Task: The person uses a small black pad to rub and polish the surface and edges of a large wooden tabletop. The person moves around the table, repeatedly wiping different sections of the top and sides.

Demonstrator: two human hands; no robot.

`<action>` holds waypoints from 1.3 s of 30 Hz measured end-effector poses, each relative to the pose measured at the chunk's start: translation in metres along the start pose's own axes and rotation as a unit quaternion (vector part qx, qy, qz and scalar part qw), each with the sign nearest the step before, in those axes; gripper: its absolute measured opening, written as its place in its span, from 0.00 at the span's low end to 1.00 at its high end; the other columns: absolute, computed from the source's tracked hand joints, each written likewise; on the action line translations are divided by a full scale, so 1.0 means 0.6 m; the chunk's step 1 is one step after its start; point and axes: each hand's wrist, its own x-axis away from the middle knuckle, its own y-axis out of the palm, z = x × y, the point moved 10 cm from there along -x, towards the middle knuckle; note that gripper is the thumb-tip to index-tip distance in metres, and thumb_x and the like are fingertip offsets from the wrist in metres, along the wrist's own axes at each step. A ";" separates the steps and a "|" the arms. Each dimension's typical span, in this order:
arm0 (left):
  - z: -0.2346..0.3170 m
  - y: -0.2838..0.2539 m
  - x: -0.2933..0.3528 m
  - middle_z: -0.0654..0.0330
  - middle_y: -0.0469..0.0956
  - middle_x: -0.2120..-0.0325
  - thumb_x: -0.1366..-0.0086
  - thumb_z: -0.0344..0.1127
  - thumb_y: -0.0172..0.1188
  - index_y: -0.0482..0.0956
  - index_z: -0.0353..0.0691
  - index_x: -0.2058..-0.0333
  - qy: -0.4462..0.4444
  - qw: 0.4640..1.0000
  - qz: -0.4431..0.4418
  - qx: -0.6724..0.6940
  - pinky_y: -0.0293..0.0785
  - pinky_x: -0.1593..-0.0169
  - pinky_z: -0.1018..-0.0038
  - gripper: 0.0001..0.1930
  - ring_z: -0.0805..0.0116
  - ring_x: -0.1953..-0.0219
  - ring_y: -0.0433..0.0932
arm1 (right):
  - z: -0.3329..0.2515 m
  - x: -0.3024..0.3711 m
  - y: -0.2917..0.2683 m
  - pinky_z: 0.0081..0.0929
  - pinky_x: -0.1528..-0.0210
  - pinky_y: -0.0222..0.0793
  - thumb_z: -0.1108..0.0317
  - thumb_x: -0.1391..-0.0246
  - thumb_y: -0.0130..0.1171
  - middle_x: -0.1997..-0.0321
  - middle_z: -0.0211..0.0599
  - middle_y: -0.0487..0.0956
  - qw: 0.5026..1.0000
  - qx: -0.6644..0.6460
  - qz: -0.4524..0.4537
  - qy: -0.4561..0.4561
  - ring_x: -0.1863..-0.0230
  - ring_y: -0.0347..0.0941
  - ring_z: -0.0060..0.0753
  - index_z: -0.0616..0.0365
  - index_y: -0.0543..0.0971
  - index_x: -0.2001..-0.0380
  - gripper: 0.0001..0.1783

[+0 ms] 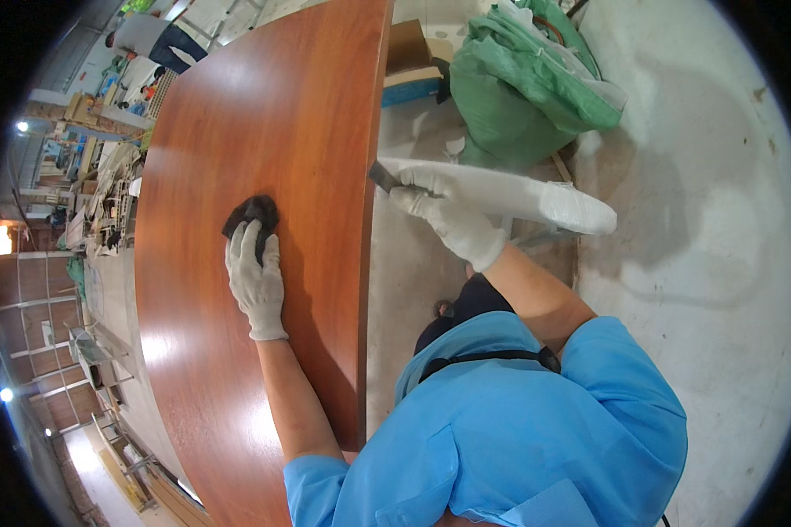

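A broad, glossy reddish-brown wooden panel (264,114) stretches away in front of me and to my left. My left hand (257,290), in a white knit glove, presses a bunched black cloth (262,211) onto its top face, the fingers closed over the cloth. At the panel's right edge, my right hand (453,220), gloved the same way, grips a small dark block (382,176) between thumb and fingers. The block touches or nearly touches that edge; I cannot tell which. Part of it is hidden by the fingers.
Right of the panel lies a long white wrapped piece (580,208), just beyond my right hand. A green sack (518,105) and an open cardboard box (407,48) are farther off. A pale wall (694,202) bounds the right side. Another person (154,39) bends over at the far left.
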 end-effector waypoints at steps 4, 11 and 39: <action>0.003 0.000 0.000 0.50 0.73 0.39 0.31 0.41 0.61 0.78 0.41 0.43 0.004 1.000 0.000 -0.005 0.66 0.34 0.59 0.20 0.50 0.34 0.67 | 0.016 0.001 0.003 0.20 0.49 0.71 0.74 0.35 0.57 0.60 0.27 0.82 0.965 -0.254 -0.015 0.070 0.56 0.75 0.18 0.64 0.82 0.55 0.09; 0.000 0.002 -0.002 0.51 0.74 0.39 0.31 0.40 0.61 0.78 0.40 0.43 -0.004 1.000 -0.004 -0.004 0.67 0.34 0.59 0.20 0.50 0.34 0.67 | -0.064 -0.002 0.007 0.27 0.47 0.73 0.72 0.38 0.60 0.55 0.36 0.84 0.972 0.180 -0.003 -0.152 0.51 0.79 0.30 0.59 0.85 0.59 0.08; 0.007 0.004 -0.009 0.50 0.75 0.41 0.31 0.40 0.62 0.79 0.39 0.44 0.029 0.999 0.020 -0.017 0.67 0.35 0.58 0.20 0.48 0.36 0.69 | 0.009 -0.008 0.128 0.39 0.69 0.77 0.71 0.40 0.55 0.70 0.47 0.80 0.753 0.606 -0.150 -0.207 0.69 0.81 0.42 0.62 0.62 0.31 0.34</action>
